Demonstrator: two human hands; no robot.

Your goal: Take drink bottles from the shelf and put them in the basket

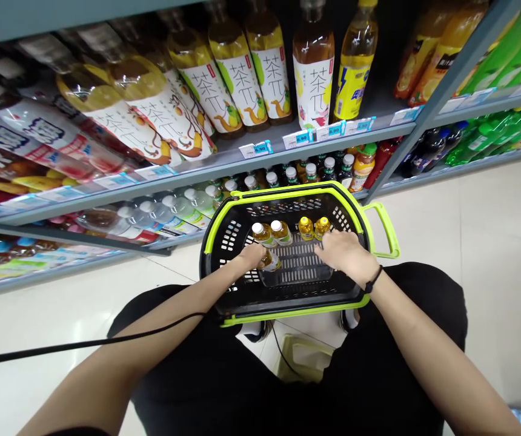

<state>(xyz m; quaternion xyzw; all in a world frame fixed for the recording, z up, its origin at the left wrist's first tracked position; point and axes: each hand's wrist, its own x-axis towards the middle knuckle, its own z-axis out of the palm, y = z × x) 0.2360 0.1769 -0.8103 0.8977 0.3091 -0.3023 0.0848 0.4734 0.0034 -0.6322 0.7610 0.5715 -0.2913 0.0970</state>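
Observation:
A black shopping basket with lime-green handles sits low between my knees. Inside, my left hand is closed around the top of a tea bottle at the left side. Just behind it stand two white-capped tea bottles. My right hand is curled shut at the basket's right side, beside two yellow-capped bottles; whatever is under its fingers is hidden. A dark band circles the right wrist.
Shelves of drinks rise in front, with tea bottles, a yellow-labelled bottle and price tags along the edge. Lower shelves hold more bottles. A black cable crosses my left arm. A pale stool stands below me.

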